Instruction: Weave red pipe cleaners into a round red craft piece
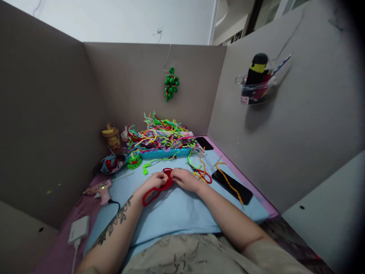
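Observation:
In the middle of the blue-covered table, a red fuzzy pipe cleaner (168, 176) is between my two hands. Part of it looks bunched or coiled, and a long loop hangs down toward me below my left wrist. My left hand (157, 181) pinches it from the left, fingers closed. From the right, my right hand (184, 179) holds it with bent fingertips, close to the left ones. The fingers hide some of the red piece. Beyond the hands lies a green pipe cleaner (159, 160), with a green, red-eyed fuzzy figure (134, 161) to its left.
A blue tray (154, 153) heaped with colored pipe cleaners stands behind. Red-handled scissors (207, 176) and a black phone (232, 186) lie right. At left are a pink glue gun (99, 190), a bowl (98, 167), a cup (111, 137) and a white power bank (79, 230).

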`<state>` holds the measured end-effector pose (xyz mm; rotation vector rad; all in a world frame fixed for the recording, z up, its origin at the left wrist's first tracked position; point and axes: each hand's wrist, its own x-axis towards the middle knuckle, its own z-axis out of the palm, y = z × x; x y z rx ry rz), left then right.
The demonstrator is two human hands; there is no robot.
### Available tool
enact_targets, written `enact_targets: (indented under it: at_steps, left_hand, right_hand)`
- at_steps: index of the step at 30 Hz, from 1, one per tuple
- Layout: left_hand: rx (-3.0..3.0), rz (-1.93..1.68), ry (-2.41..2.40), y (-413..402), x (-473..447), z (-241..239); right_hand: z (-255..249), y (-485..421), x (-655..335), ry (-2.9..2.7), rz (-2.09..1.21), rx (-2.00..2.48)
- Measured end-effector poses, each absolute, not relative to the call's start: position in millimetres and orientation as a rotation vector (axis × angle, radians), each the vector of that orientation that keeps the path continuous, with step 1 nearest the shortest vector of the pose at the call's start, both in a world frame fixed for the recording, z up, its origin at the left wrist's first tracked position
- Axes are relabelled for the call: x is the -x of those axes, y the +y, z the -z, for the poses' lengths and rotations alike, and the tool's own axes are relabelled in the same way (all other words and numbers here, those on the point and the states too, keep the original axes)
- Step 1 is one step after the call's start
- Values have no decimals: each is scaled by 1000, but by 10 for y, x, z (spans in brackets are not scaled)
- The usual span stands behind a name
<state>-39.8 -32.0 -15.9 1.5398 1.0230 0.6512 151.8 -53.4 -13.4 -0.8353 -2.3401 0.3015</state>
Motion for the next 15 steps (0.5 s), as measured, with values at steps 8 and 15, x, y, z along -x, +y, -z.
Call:
enact_targets:
  at_steps: [8, 15]
  left_hand:
    - [-1647, -650, 1064, -345, 362, 166]
    - [-1688, -741, 955, -414, 355, 102]
  right_hand:
    - [192, -513, -1493, -2328, -298, 881]
    - [213, -510, -1491, -2221, -320, 969]
